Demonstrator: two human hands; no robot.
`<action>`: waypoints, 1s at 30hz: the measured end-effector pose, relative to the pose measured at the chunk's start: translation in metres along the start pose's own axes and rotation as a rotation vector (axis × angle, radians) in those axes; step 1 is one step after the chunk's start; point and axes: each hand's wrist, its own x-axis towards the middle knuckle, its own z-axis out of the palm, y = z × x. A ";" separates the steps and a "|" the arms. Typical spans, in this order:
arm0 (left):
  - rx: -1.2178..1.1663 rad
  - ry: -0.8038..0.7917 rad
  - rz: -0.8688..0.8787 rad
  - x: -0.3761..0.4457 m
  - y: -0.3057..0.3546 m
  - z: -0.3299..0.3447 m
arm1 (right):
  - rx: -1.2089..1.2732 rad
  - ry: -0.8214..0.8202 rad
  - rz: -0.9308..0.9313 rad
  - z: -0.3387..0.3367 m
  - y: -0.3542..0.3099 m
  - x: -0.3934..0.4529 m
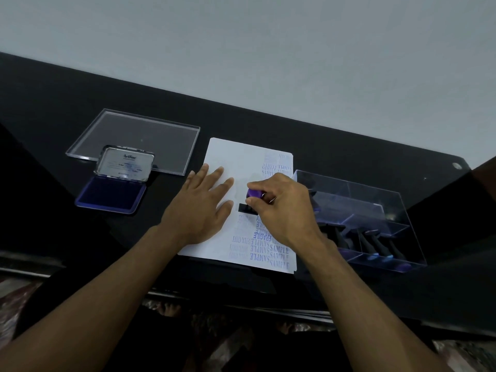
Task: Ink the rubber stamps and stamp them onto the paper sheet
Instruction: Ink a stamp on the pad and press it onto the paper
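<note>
A dim, cool-toned indoor view is showing soft, even light with no hard shadows. The black table [335, 146] is swallowing detail, while the pale wall [268, 49] is reading as flat grey. Faint glare is glinting on the edges of the clear lid [139, 135] and the clear box [375, 200]. The wide lens is bending the table's far edge and darkening the corners. Printed words on the paper [233, 157] are looking slightly soft, and the floor below is blurring.
</note>
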 end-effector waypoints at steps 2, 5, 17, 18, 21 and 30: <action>-0.005 0.008 0.000 0.000 0.000 0.000 | -0.009 -0.007 -0.004 0.001 0.001 0.000; -0.009 0.009 -0.005 0.000 0.000 0.000 | -0.028 -0.021 -0.002 0.002 0.001 0.001; 0.001 0.014 -0.010 0.000 0.000 0.002 | -0.057 -0.034 -0.022 0.005 0.002 0.002; 0.001 0.013 -0.009 0.000 0.000 0.002 | -0.057 -0.037 -0.019 0.006 0.002 0.002; -0.004 0.013 -0.008 0.000 0.000 0.001 | -0.040 -0.035 -0.010 0.006 0.002 0.002; 0.006 0.006 -0.009 0.001 0.000 0.001 | -0.080 -0.064 -0.014 0.004 -0.001 0.003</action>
